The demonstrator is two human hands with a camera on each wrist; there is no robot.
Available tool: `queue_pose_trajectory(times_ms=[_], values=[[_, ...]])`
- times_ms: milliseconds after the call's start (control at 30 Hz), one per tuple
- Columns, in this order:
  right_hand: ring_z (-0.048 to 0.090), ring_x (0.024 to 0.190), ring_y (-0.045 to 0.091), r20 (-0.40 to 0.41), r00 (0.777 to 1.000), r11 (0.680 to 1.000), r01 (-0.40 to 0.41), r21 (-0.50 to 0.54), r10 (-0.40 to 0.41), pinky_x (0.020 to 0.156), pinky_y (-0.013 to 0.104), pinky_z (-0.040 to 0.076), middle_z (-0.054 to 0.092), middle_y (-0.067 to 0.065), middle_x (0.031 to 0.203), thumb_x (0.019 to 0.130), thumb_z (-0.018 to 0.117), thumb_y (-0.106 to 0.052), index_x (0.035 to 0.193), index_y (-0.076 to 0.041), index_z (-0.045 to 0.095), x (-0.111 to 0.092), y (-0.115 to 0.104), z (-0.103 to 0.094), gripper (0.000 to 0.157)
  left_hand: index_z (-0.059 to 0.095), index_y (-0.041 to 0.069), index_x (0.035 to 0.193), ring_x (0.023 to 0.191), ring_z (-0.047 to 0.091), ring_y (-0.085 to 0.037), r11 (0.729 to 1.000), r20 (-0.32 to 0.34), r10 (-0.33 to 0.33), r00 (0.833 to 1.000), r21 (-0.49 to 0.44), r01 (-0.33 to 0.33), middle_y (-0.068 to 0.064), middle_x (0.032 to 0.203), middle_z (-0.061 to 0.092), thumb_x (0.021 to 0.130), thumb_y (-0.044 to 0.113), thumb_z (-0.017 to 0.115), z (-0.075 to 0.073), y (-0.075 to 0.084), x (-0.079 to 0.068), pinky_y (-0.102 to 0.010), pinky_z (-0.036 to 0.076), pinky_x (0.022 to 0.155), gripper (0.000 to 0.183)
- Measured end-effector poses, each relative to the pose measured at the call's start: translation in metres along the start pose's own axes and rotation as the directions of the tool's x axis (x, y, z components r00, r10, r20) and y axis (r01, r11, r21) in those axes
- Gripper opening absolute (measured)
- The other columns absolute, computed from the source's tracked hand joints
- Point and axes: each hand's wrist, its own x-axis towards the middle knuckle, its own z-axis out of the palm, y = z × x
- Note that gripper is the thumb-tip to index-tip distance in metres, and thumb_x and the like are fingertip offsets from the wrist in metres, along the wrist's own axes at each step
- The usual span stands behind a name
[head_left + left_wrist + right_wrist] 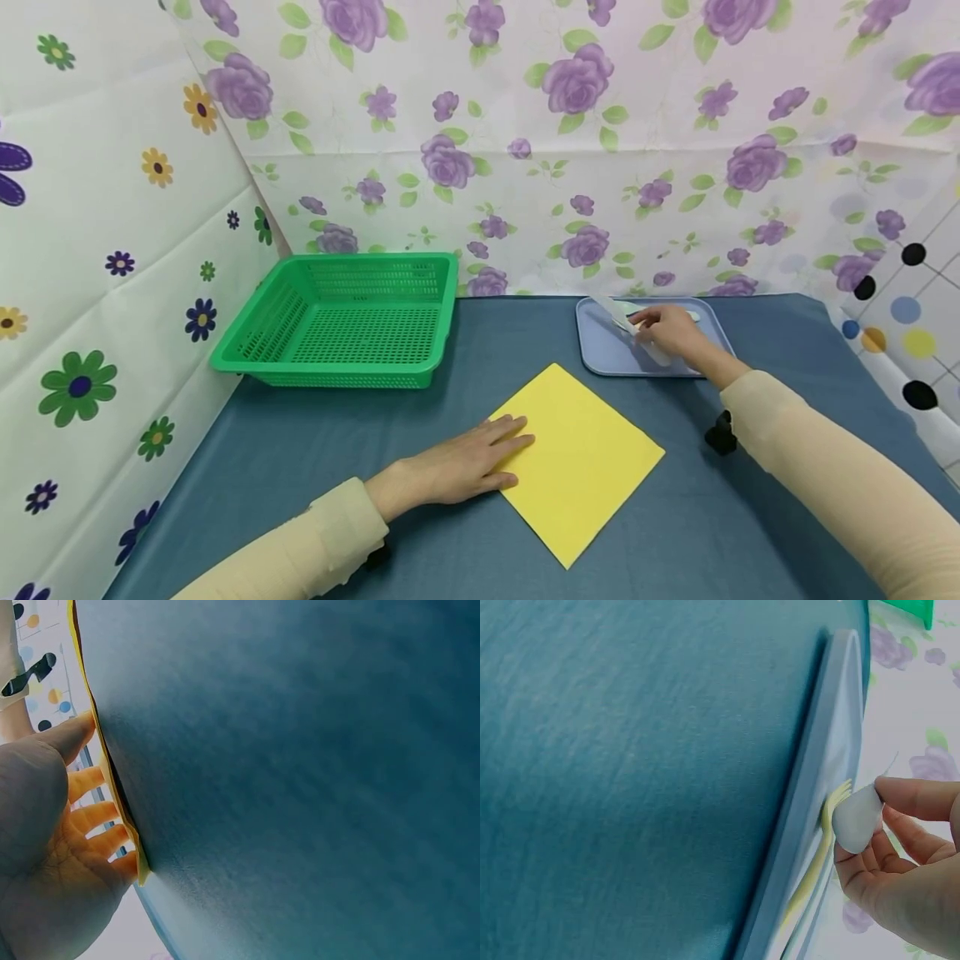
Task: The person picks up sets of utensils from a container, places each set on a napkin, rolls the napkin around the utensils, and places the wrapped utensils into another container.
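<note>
A yellow square napkin (581, 467) lies on the table, turned cornerwise toward me. My left hand (476, 462) rests on its left edge with fingers straight and spread; the left wrist view shows the fingertips along the napkin's thin edge (105, 757). Over the light-blue tray (607, 364) at the back right, my right hand (667, 332) pinches a long white utensil (856, 819) with a broad rounded end between thumb and fingers. Its exact kind I cannot tell. Beside it in the tray lie a yellow fork (815, 866) and a pale green utensil (693, 316).
A green plastic basket (330, 377) with perforated sides stands at the back left on the blue tablecloth (315, 467). Flowered sheets (517, 192) hang behind and on the left. A spotted sheet (911, 333) borders the right side.
</note>
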Motion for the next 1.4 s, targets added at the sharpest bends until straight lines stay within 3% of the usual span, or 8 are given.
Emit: queue_pose_trajectory(times_ms=[233,533,767,900,1400], values=[[0.06,0.106,0.037,-0.001,0.999,0.997,-0.04,0.062,0.04,0.087,0.042,0.054,0.059,0.028,0.128,0.1,0.062,-0.008,0.136,0.005,0.062,-0.004,-0.005,-0.005,0.039,0.029,0.017,0.166,0.16,0.012,-0.021,1.0,0.005,-0.003,1.0,-0.005,0.003,-0.005,0.174,0.016,0.111,0.04,0.049,-0.001,0.002,-0.001,-0.037,0.013,0.13,0.063],[0.056,0.1,0.029,0.027,0.999,0.988,-0.026,0.154,0.022,0.078,0.035,0.052,0.06,0.024,0.128,0.101,0.064,-0.013,0.139,0.006,0.06,-0.006,-0.007,-0.008,0.043,0.029,0.017,0.166,0.16,0.013,-0.023,1.0,-0.004,-0.002,1.0,0.005,0.002,-0.006,0.174,0.016,0.111,0.04,0.048,0.001,0.001,-0.001,-0.036,0.012,0.13,0.063],[0.058,0.113,0.03,0.069,0.997,0.974,-0.045,0.222,0.03,0.089,0.037,0.053,0.056,0.025,0.139,0.103,0.065,-0.016,0.146,0.004,0.054,-0.004,-0.009,-0.008,0.049,0.03,0.017,0.165,0.16,0.015,-0.022,1.0,-0.012,0.0,1.0,0.031,0.001,-0.006,0.173,0.018,0.11,0.04,0.048,0.003,0.001,-0.001,-0.036,0.013,0.13,0.063],[0.059,0.109,0.026,0.089,0.996,0.962,-0.041,0.269,0.017,0.087,0.034,0.055,0.054,0.025,0.14,0.105,0.063,-0.015,0.149,0.005,0.05,-0.003,-0.012,-0.008,0.05,0.031,0.015,0.165,0.159,0.017,-0.023,0.999,-0.021,0.011,1.0,0.05,-0.01,-0.008,0.172,0.02,0.11,0.039,0.05,0.002,0.002,0.0,-0.036,0.014,0.129,0.063],[0.06,0.1,0.019,0.117,0.993,0.924,-0.057,0.377,0.014,0.086,0.033,0.056,0.058,0.013,0.125,0.105,0.063,-0.015,0.15,0.005,0.048,-0.007,-0.029,-0.005,0.051,0.031,0.013,0.165,0.159,0.017,-0.024,0.999,-0.019,0.005,1.0,0.037,-0.004,-0.009,0.172,0.02,0.111,0.037,0.051,-0.001,0.006,-0.003,-0.037,0.014,0.13,0.062]])
